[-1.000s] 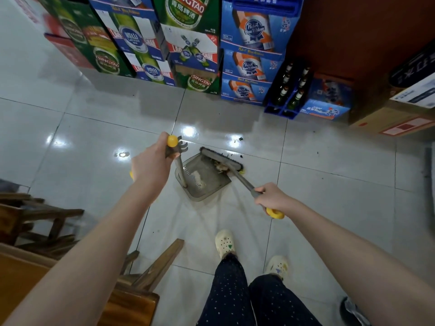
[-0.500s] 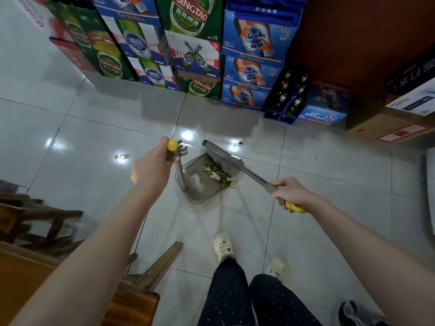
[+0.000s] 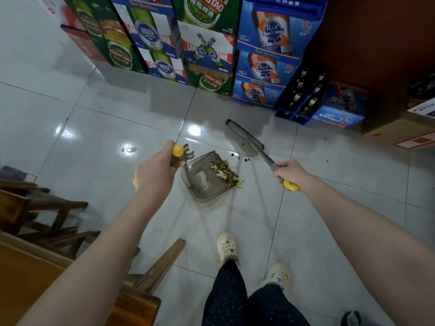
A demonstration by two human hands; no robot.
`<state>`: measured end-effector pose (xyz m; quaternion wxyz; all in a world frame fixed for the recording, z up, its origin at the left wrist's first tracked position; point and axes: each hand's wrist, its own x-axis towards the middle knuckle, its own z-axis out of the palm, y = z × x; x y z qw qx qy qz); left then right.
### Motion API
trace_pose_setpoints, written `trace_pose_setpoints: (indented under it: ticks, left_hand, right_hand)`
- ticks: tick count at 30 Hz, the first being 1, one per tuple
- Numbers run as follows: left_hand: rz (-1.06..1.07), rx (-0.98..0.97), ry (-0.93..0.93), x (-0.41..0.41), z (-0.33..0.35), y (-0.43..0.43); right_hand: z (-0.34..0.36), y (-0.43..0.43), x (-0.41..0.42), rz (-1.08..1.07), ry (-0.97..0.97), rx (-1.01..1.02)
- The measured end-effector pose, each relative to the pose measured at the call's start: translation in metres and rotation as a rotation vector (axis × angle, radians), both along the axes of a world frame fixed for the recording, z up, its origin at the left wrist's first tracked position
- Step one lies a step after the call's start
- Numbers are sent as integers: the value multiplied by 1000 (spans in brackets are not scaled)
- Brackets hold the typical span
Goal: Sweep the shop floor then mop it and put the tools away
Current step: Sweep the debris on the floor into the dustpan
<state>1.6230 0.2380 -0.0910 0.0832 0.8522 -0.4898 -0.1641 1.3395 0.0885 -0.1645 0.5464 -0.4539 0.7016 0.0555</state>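
Open tile floor (image 3: 98,128) ahead; beer cartons (image 3: 207,50) beyond, wooden chairs (image 3: 47,220) at left

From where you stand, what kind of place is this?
Probably a small drinks shop, or its stockroom: stacked beer cartons fill the far side, a blue crate of bottles stands beside them, and the floor is glossy tile.
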Motion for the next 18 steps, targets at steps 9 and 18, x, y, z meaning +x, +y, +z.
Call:
trace_pose_setpoints:
  ticks: [9, 18]
  left_hand:
    - [8, -3, -5, -3, 2, -2]
    - [10, 3, -21, -2, -2, -4]
  right_hand:
    - [1, 60, 17, 54, -57, 137]
    - [31, 77, 8, -64, -188, 236]
